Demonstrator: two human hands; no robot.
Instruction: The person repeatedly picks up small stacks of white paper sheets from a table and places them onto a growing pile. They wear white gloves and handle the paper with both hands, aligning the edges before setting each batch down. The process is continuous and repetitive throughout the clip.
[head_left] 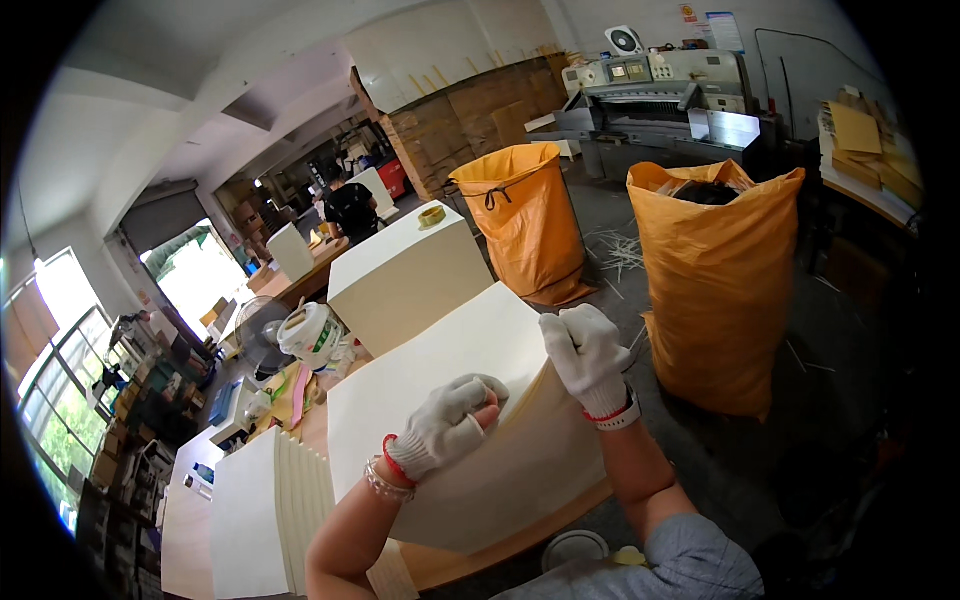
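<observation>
Two white-gloved hands work a thick stack of cream paper sheets [440,400] on a wooden worktop [470,560]. The left hand [445,425] rests curled on top, its fingers [470,390] pressed together at the stack's near edge. The right hand [585,350], fingers closed, pinches the far corner, lifting sheets. The stack's long axis runs away from the fingers toward upper right. The fingertips stay hidden under the gloves.

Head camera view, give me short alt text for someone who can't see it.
Two hands in white knit gloves, left hand and right hand, grip the edge of a thick stack of cream paper on a wooden table. More paper stacks sit nearby, and two orange sacks stand on the workshop floor.
</observation>
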